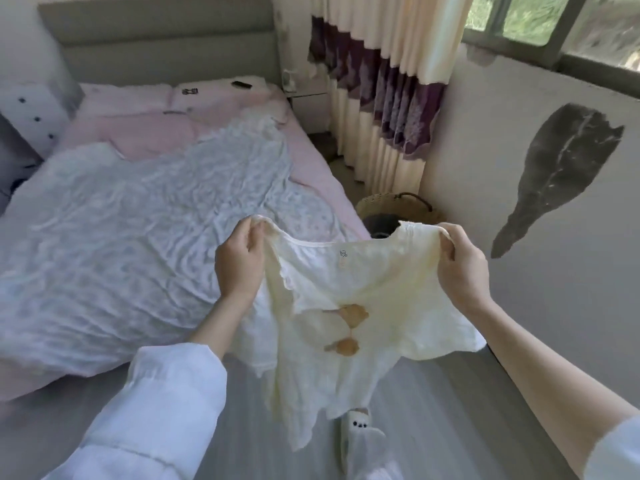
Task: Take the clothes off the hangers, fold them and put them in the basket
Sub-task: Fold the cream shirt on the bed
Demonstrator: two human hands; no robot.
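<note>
- The left hand (239,263) pinches one shoulder of a cream top (349,306), thumb and fingers curled tight over the fabric's upper corner.
- The right hand (462,268) grips the other shoulder in the same way, fingers folded round the cloth; the two hands are level and well apart, stretching the neckline between them.
- The cream top hangs down from both hands in front of the person, above the grey floor (433,393), with its hem reaching down to a white slipper (358,434).
- A small tag (343,253) sits just under the neckline (its mark is too small to read), and tan patches show through lower on the cloth.
- Both forearms wear white sleeves (166,393), pushed back from the wrists.
- A woven basket (388,206) with a dark handle stands on the floor beyond the top, between the bed and the wall; something dark lies inside it.
- To the left is a bed (311,161) with pink bedding and a pale patterned coverlet (138,220) spread across it.
- A cream and purple curtain (381,91) hangs beside a window (540,26).
</note>
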